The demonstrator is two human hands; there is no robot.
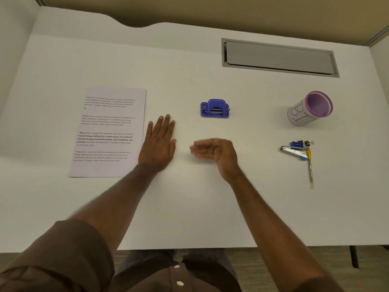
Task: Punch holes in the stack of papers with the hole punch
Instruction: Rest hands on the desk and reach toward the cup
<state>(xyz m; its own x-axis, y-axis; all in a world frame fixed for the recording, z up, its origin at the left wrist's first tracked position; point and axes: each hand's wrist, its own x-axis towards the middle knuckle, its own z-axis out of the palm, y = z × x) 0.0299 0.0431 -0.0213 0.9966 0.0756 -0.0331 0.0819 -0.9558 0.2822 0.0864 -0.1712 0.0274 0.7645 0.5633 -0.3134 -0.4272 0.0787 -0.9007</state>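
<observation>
A stack of printed papers [109, 131] lies flat on the white desk at the left. A small blue hole punch [214, 108] stands in the middle of the desk, apart from the papers. My left hand [159, 144] rests palm down on the desk just right of the papers, fingers spread, holding nothing. My right hand [214, 153] hovers below the hole punch, blurred, fingers loosely curled toward the left, with nothing in it.
A purple-rimmed pen cup [309, 108] marked with letters stands at the right. Below it lie a staple remover [291, 151], a blue binder clip [300, 143] and a pen [310, 169]. A grey cable hatch [279, 57] is set into the desk at the back right.
</observation>
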